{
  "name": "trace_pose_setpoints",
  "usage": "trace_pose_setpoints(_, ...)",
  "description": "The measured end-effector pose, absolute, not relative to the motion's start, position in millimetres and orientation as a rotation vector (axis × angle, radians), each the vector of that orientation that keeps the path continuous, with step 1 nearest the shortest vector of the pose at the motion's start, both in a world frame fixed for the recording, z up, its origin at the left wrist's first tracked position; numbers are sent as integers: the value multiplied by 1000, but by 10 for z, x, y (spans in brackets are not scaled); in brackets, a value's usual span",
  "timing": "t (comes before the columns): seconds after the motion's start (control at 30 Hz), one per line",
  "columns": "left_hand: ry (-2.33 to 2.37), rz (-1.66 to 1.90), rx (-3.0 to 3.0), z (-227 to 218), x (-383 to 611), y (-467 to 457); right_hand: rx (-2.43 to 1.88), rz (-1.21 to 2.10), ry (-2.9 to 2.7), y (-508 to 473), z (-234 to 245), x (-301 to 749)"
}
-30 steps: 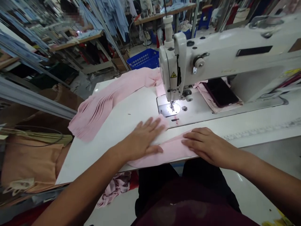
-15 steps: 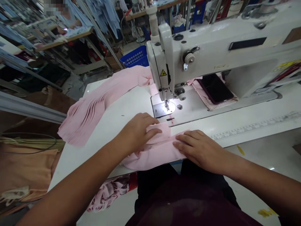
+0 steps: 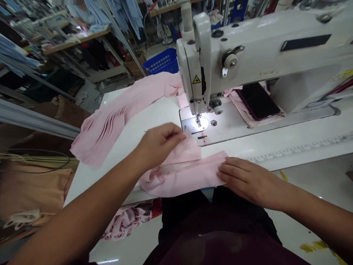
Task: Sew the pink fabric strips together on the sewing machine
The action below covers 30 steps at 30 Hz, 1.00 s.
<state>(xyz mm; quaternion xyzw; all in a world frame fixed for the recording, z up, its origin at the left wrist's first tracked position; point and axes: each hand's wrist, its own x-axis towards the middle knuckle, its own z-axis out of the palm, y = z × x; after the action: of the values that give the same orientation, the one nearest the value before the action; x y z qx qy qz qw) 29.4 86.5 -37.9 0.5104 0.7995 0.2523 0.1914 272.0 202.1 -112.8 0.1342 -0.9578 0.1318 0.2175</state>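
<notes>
The left grip is pinching up a corner of the pink fabric lying on the bench, just short of the needle, while the right grip is pressing open and flat; any slackening could be letting the layers slip askew.

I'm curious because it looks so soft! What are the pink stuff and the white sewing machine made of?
The pink piece looks like thin, soft cloth with a dull finish, since it bends into ruffles and folds. The sewing machine's arm is probably painted metal: it is hard-edged, smooth and slightly shiny, though paint hides what lies underneath.
</notes>
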Motion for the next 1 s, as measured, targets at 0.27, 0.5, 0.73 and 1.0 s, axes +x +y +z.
trace_pose_setpoints(0.27, 2125, 522, 1777, -763, 352, 1101, 346, 304, -2672, 2025, -1142, 2786)
trace_pose_setpoints(0.5, 1796, 583, 2319, -987, 177, 921, 270, 371, -2619, 1974, -1136, 2712)
trace_pose_setpoints(0.73, 1947, 465, 2101, -695, 203, 975, 191, 575, -2656, 1972, -1003, 2710)
trace_pose_setpoints(1.0, 2072, 667, 1481, -536, 520, 1106, 26, 956, -2606, 2094, -833, 2354)
